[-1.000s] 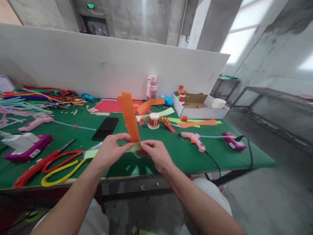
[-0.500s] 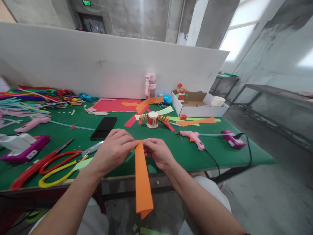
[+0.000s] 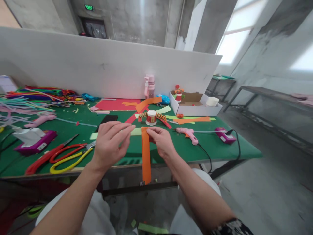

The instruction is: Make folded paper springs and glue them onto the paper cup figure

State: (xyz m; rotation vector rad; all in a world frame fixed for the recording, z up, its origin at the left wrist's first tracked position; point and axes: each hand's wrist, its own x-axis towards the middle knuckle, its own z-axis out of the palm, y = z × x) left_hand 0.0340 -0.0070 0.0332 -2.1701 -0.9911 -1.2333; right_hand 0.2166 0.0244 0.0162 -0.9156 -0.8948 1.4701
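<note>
One sign (image 3: 89, 7) (probably "EXIT") glows beyond the orange strip (image 3: 146, 158).

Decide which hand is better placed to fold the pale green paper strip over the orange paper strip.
Probably the left hand, at the green strip; the right hand pinches the orange strip near its top.

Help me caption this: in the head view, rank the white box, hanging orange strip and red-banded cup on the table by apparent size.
1. White box
2. Hanging orange strip
3. Red-banded cup
The strip is nearest the camera.
</note>
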